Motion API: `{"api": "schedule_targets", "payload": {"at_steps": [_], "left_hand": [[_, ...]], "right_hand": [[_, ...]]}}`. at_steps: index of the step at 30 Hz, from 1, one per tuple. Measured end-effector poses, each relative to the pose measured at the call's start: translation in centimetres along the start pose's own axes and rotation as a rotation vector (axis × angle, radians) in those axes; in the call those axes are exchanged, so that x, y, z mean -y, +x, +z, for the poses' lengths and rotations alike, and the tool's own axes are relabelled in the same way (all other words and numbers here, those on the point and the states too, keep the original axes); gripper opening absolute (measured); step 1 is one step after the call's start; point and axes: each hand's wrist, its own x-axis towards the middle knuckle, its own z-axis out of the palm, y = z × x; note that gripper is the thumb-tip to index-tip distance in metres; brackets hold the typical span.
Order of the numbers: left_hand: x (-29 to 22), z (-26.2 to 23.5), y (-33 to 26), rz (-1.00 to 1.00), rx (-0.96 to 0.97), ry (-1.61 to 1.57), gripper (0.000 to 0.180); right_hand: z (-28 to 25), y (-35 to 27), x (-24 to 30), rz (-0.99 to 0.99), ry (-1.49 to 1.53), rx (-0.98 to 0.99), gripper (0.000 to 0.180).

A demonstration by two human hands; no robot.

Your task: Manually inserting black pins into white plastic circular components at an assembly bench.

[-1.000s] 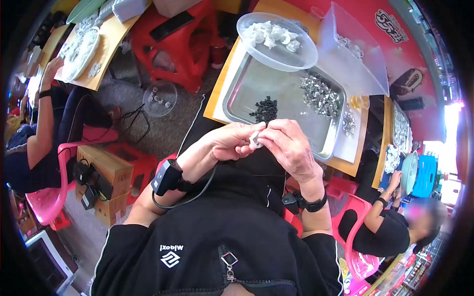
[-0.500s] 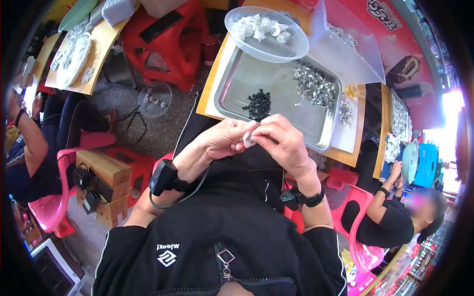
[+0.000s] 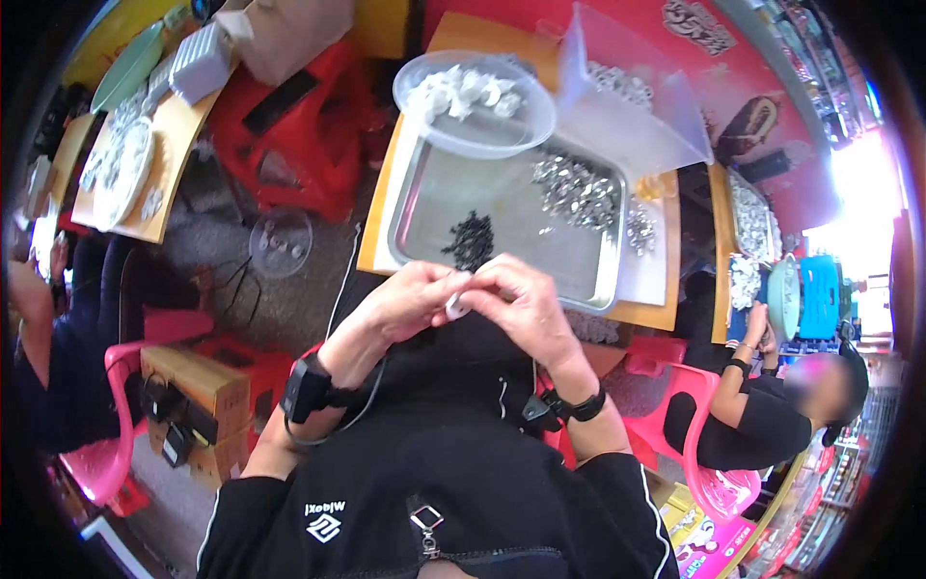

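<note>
My left hand (image 3: 417, 297) and my right hand (image 3: 521, 304) meet in front of my chest, fingertips pinched together. Between them is a small white rounded plastic piece (image 3: 456, 307), gripped from both sides; its exact kind is too small to make out. Just beyond my fingers lies a metal tray (image 3: 410, 207) with a heap of small black parts (image 3: 473, 239) near its close edge. Shiny small metal parts (image 3: 577, 191) are piled at the tray's right. A clear round plastic bowl (image 3: 482, 149) with white plastic pieces (image 3: 465, 95) rests over the tray's far left.
A translucent plastic bin (image 3: 632, 130) stands at the far right of the wooden table (image 3: 376, 227). Red stools (image 3: 289, 159) are at the left, beside a clear bowl (image 3: 280, 243) lower down. Cardboard boxes (image 3: 198, 376) stand at my left. Co-workers sit on both sides.
The whole view has shifted, so the table and tray appear further left and slightly lower. Both hands still pinch the white piece, held at nearly the same place before me.
</note>
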Motion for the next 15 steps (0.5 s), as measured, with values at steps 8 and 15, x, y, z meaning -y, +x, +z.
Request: {"api": "schedule_targets", "payload": {"at_steps": [8, 15], "left_hand": [[-1.3, -0.3, -0.1, -0.078, 0.051, -0.218, 0.042], [-2.6, -1.5, -0.9, -0.001, -0.031, -0.319, 0.048]], "right_hand": [[-3.3, 2.5, -0.3, 0.281, 0.219, 0.082, 0.012], [-18.3, 10.9, -3.5, 0.091, 0.741, -0.637, 0.022]]}}
